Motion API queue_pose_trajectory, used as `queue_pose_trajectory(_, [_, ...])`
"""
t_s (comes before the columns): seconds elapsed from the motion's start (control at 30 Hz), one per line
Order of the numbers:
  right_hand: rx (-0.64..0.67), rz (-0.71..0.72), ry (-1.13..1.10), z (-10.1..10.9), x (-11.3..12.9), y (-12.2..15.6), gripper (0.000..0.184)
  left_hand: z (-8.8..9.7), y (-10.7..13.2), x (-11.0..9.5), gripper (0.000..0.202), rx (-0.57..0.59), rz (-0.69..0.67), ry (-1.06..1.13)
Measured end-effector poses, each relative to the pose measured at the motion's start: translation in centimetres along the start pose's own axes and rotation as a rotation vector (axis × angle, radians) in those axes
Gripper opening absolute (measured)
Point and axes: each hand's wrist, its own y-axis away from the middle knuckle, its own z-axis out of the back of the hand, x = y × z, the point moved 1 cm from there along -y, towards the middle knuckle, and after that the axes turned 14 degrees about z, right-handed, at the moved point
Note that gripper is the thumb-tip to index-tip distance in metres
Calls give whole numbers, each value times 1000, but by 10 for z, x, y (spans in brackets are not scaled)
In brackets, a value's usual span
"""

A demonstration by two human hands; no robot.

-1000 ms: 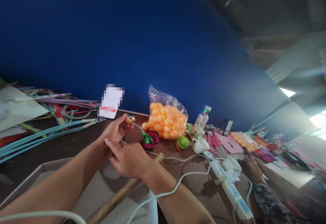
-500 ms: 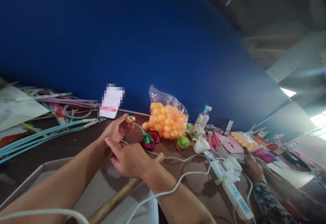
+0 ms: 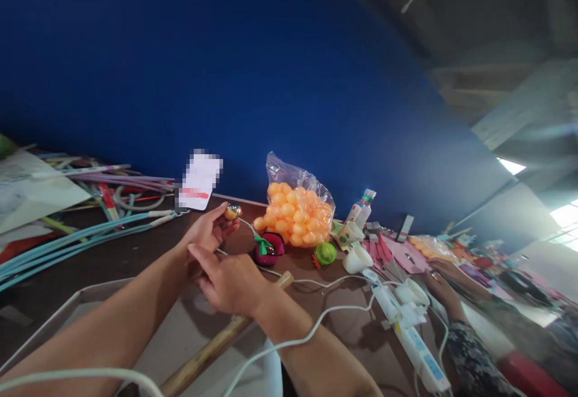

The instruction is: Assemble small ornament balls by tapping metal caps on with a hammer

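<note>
Co-worker's hands (image 3: 442, 294) have shifted — near the back edge of the table (image 3: 135, 251), left hand (image 3: 205, 229) pinches a shiny ball (image 3: 233, 211), right hand (image 3: 230, 282) loosely curled — likely a holding step, next calling for steadiness.

Gold-toned ball (image 3: 233, 212), magenta pouch (image 3: 271, 260) (with green ribbon (image 3: 261, 246)), orange balls (image 3: 298, 215)

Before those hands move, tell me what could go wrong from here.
The shiny ball sits at the fingertips of the left hand, so it might slip out. The white cord crosses in front of the right forearm and could snag on it. The wooden stick passes behind the right wrist, so the arm may knock it.
</note>
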Motion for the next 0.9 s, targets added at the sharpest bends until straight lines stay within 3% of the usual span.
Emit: queue_pose_trajectory(0.9, [-12,-4,-1,-7,-2,0,65,-1,2,-1,29,-4,2,-21])
